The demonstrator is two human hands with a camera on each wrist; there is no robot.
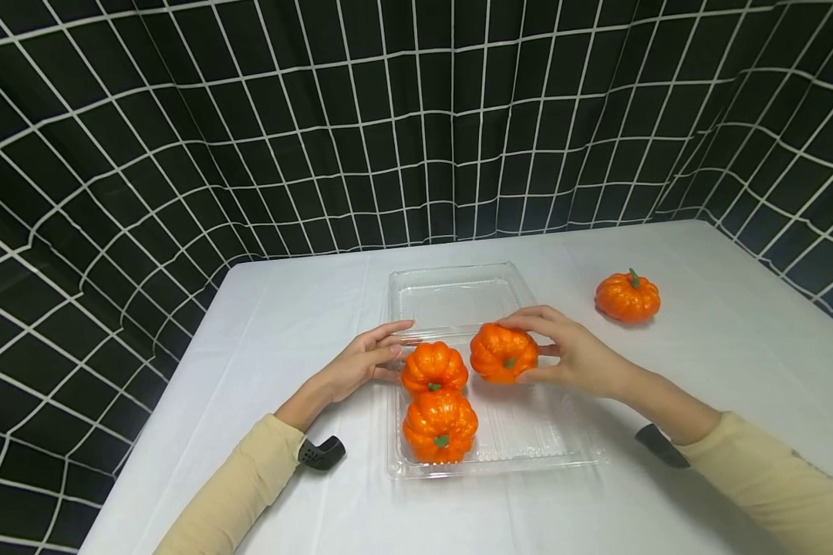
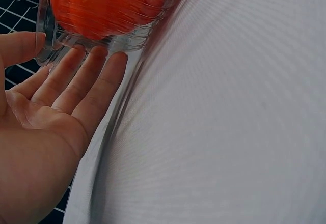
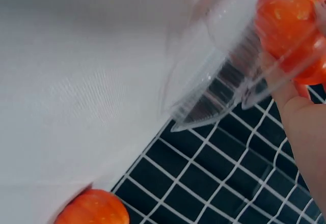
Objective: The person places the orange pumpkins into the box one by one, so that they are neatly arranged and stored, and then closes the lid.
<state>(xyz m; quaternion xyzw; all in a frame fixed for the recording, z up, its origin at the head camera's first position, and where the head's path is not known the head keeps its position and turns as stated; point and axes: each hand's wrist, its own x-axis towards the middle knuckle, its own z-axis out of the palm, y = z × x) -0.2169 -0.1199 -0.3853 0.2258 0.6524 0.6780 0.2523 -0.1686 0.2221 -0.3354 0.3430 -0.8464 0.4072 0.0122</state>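
Note:
My right hand (image 1: pixel 576 354) grips a small orange pumpkin (image 1: pixel 504 353) with a green stem, held over the right half of a clear plastic clamshell box (image 1: pixel 527 432). Two similar pumpkins, a rear one (image 1: pixel 433 368) and a front one (image 1: pixel 440 428), sit in a column along the box's left side. At the box's left wall is my left hand (image 1: pixel 361 361), its fingers spread and nearly straight. In the left wrist view, the fingertips of the left hand (image 2: pixel 56 107) touch the clear wall and rim beside a pumpkin (image 2: pixel 109 5).
The box's lid (image 1: pixel 454 297) lies folded back behind it. Another orange pumpkin (image 1: pixel 628 297) stands on the white-covered table (image 1: pixel 284 308), to the back right. A black curtain with a white grid (image 1: pixel 389 131) surrounds the table's back and sides.

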